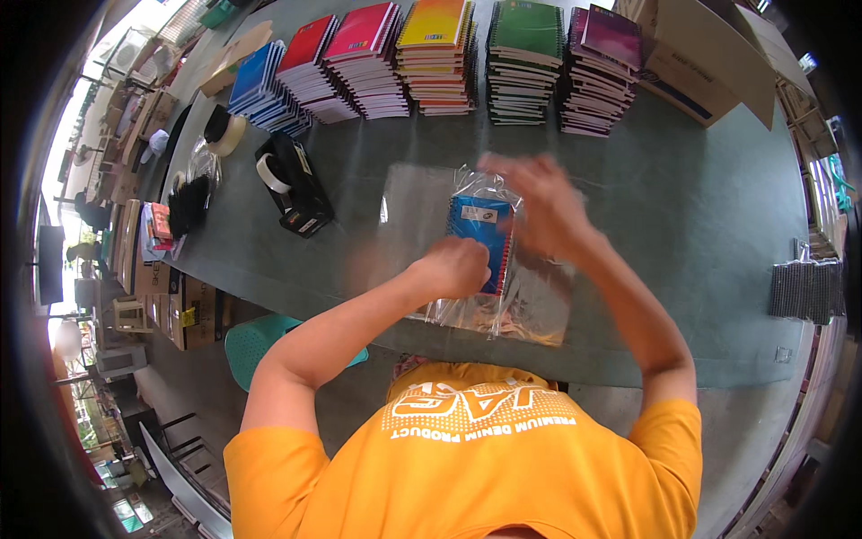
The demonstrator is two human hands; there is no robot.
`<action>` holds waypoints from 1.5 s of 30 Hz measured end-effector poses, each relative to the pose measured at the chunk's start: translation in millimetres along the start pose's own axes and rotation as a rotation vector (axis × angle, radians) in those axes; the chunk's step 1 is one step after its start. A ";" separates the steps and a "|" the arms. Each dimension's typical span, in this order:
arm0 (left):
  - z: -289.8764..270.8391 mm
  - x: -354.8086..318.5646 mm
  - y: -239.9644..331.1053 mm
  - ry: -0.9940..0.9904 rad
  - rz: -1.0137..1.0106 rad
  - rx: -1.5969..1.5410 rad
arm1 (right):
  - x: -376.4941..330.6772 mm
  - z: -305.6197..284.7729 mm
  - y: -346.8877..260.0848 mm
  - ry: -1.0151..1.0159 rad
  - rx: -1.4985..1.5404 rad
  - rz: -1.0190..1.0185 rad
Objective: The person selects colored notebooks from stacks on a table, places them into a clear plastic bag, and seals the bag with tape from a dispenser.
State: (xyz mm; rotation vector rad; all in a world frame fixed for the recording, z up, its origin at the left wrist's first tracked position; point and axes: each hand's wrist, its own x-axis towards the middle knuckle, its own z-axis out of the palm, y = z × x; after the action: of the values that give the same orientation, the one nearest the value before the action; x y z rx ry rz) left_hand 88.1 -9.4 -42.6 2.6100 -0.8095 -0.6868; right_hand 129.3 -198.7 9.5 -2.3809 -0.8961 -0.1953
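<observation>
The blue spiral-bound notebook (pixel 480 235) is lying in the middle of the grey-green table (pixel 682 225), partly inside a clear plastic sleeve (pixel 503 305). The left hand (pixel 460 268) is curled into a near fist and pressing on the notebook's lower left corner. The right hand (pixel 539 202) is blurred at the sleeve's upper right edge; its fingers are spread, but whether they are pinching the plastic cannot be told. More clear sleeves are lying flat beneath and beside the notebook. Further out, a black tape dispenser (pixel 294 184) is sitting to the left, with loose tape rolls (pixel 224 133) near the table's left edge. Along the far edge, stacks of spiral notebooks (pixel 440 58) in blue, red, orange, green and purple are standing in a row. A brown cardboard box (pixel 696 63) is resting at the far right.
</observation>
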 end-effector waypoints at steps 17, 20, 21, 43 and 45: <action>-56.4 -123.3 -211.6 1.238 -0.954 -0.956 | -40.4 56.0 -39.6 -0.058 0.066 0.321; -60.9 -116.7 -206.8 1.198 -0.880 -0.460 | -37.5 58.0 -44.2 -0.067 -0.025 0.331; -61.1 -113.3 -199.5 1.498 -0.632 0.233 | -37.8 57.0 -45.7 -0.085 -0.042 0.336; -44.7 20.0 -0.4 0.022 -0.027 -0.249 | -51.9 59.7 -38.1 -0.028 0.037 0.481; -38.8 26.1 -1.8 0.069 -0.068 -0.166 | -53.1 60.4 -39.0 -0.026 0.034 0.475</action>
State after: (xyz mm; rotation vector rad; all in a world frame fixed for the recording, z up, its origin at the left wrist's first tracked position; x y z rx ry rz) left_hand 128.3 -17.4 -20.2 2.5056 -0.6186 -0.6488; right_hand 59.8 -170.4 -39.0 -2.4892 -0.3201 0.0377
